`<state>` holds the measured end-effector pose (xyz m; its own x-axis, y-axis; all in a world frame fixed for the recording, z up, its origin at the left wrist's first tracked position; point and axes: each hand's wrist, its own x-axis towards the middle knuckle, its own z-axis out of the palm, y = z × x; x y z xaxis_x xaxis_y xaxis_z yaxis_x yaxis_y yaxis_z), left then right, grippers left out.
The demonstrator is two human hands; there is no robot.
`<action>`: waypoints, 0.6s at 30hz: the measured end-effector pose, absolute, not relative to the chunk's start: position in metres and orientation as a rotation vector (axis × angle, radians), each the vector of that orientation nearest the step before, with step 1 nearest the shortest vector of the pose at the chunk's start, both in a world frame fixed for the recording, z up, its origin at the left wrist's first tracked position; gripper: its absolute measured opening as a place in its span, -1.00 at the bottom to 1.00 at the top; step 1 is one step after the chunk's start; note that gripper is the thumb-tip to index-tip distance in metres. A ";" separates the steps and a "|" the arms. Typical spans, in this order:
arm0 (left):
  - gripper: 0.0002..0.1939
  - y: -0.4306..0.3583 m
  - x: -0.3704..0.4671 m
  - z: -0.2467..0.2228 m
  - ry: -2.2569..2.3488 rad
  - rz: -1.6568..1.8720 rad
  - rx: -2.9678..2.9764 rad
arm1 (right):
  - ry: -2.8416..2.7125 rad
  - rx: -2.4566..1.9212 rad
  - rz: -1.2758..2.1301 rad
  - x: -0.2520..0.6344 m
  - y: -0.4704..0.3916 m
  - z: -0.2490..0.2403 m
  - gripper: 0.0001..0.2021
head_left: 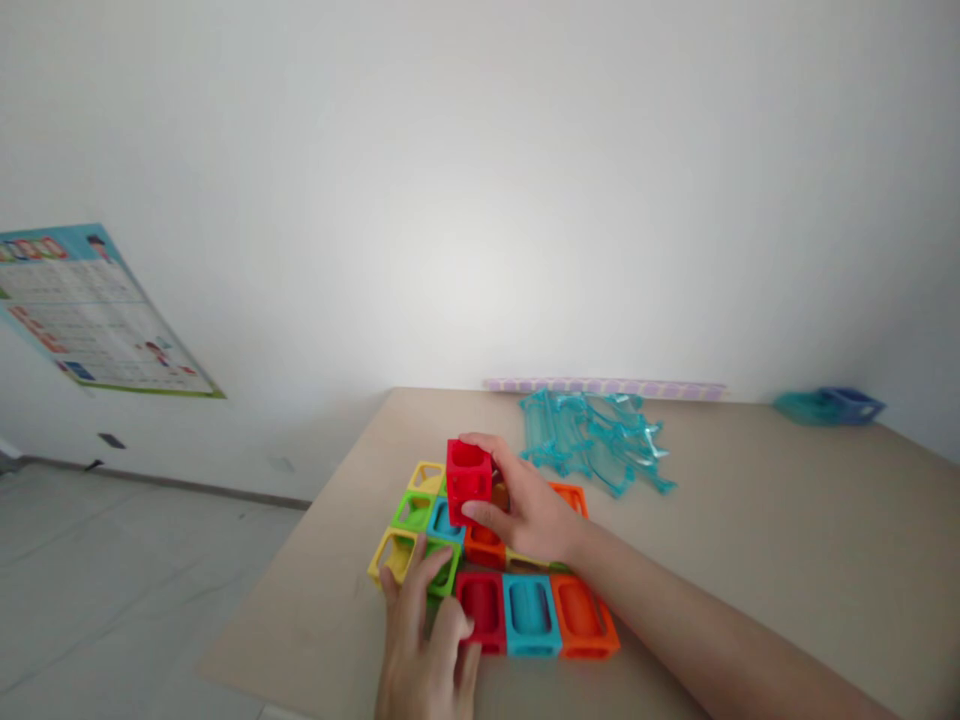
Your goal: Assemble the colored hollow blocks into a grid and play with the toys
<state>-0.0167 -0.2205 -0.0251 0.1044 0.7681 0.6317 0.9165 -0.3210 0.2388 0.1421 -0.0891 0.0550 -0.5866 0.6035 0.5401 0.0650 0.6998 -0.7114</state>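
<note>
My right hand [525,505] grips a red block [469,480] between thumb and fingers, held above a flat group of coloured hollow blocks. My left hand [429,635] lies at the near left of the group, fingers apart, touching a green block [447,570] beside a yellow block [397,553]. Along the near row are a dark red block [482,605], a blue block [531,608] and an orange block [581,610]. Further back a light green block [413,510] and another yellow block [427,477] show. My right hand hides part of the group.
Translucent teal track pieces [592,435] lie behind the blocks on the beige table [750,520]. A patterned purple strip [607,387] runs along the wall. A dark blue piece [851,405] sits at the far right beside a teal piece [806,406].
</note>
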 end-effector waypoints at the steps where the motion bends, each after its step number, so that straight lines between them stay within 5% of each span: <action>1: -0.80 -0.221 -0.016 -0.026 -1.684 -1.039 -2.170 | -2.085 -0.514 0.831 0.142 -0.089 0.055 -0.45; 18: -0.76 -0.205 0.010 0.012 -1.904 -1.227 -1.670 | -2.142 -0.520 0.702 0.143 -0.090 0.055 -0.44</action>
<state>0.0098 -0.2054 0.0118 -0.2617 0.6414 0.7211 0.9217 -0.0556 0.3839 0.1428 -0.0896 0.0552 -0.5917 0.5726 0.5675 0.1255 0.7608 -0.6368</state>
